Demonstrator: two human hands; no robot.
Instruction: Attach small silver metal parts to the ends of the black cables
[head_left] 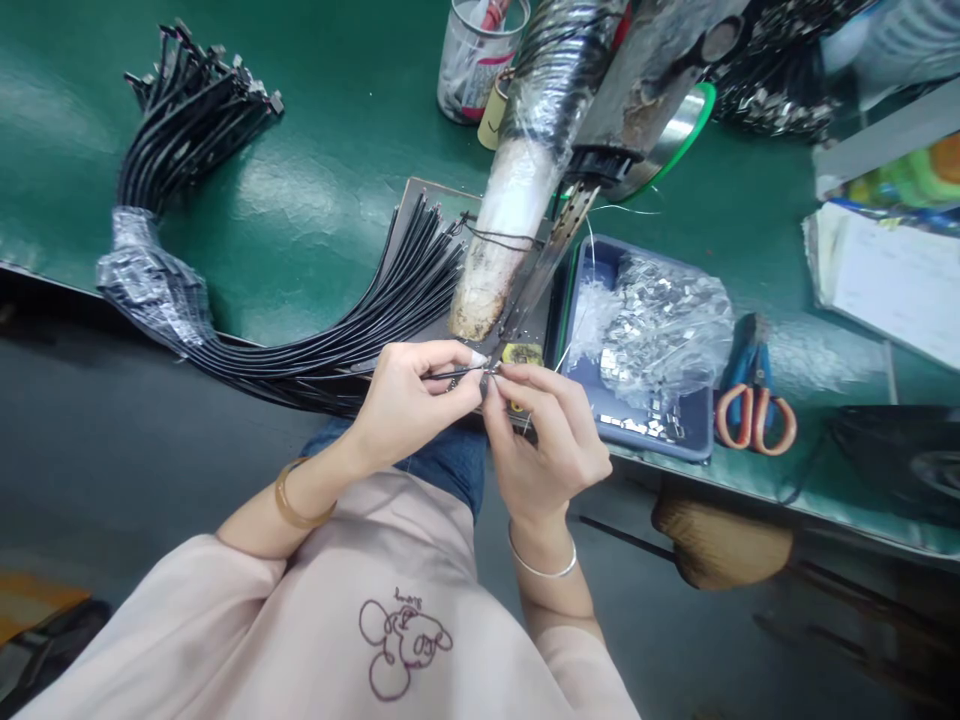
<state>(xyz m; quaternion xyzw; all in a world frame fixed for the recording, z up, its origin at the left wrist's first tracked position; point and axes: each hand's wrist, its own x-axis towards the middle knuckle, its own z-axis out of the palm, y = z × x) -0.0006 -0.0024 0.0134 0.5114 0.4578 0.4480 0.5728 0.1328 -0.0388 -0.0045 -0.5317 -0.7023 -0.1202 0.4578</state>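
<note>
Between thumb and forefinger, my left hand (pixel 416 395) pinches the end of a black cable (pixel 450 375). My right hand (pixel 544 430) meets it fingertip to fingertip, pinching a tiny piece at the cable's tip that is too small to name. Just above the fingertips is the dark metal tip of a soldering iron (pixel 536 275), slanting down from the top. A bundle of black cables (pixel 300 365) runs in from the left, bound with clear plastic wrap (pixel 154 280), its cut ends fanned on a board (pixel 411 200). Right of my hands, a blue tray (pixel 694 425) holds small metal connector shells (pixel 645 330).
Orange-handled cutters (pixel 756 410) lie right of the tray. A white, plastic-wrapped tube (pixel 510 190) hangs over the board. Behind it stand a clear cup (pixel 469 70) and a green-rimmed spool of wire (pixel 679 140). Papers (pixel 892 280) lie at the right on the green table (pixel 300 240).
</note>
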